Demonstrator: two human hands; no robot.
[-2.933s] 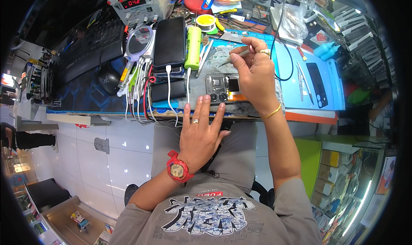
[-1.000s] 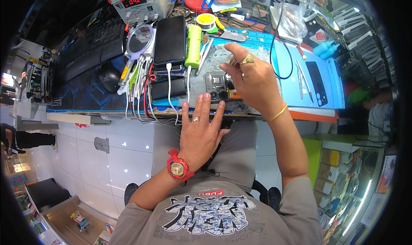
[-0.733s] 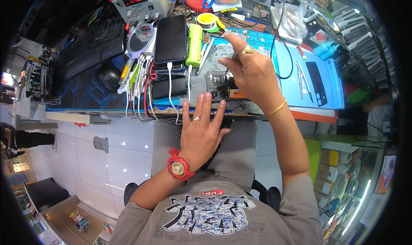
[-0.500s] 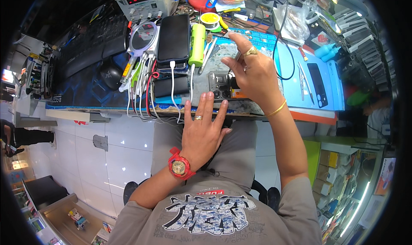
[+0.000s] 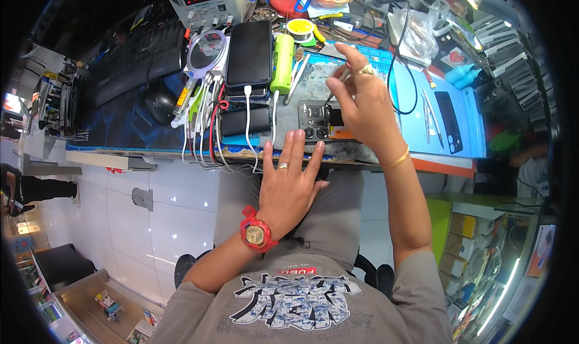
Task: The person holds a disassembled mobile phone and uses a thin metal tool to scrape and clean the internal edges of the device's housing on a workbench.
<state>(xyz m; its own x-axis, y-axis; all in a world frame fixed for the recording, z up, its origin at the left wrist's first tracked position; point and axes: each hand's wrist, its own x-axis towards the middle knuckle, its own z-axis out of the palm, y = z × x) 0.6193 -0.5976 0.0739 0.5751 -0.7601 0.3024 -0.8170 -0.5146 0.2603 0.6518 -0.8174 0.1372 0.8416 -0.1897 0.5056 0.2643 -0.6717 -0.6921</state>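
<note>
An opened phone (image 5: 313, 113) lies on the grey work mat (image 5: 325, 72) at the bench's near edge, its dark inner parts and an orange piece showing. My right hand (image 5: 369, 106) is over its right side and hides that part. Between the thumb and fingers it pinches a thin pointed tool (image 5: 330, 95), whose tip is close to the phone's upper edge; whether it touches cannot be told. My left hand (image 5: 288, 184) is open, palm down, fingertips at the bench edge just below the phone, holding nothing.
Left of the mat are a black phone (image 5: 249, 53) with a white cable, a green cylindrical device (image 5: 281, 63), a magnifier (image 5: 206, 53) and tangled cables. A power supply (image 5: 202, 3) stands behind. To the right, a phone back panel (image 5: 447, 122) lies on a blue mat (image 5: 416, 136).
The view has shifted slightly, moving the bench things a little to the right. My right hand's fingers have tilted, and the thin tool now shows above the phone. My left hand stays spread.
</note>
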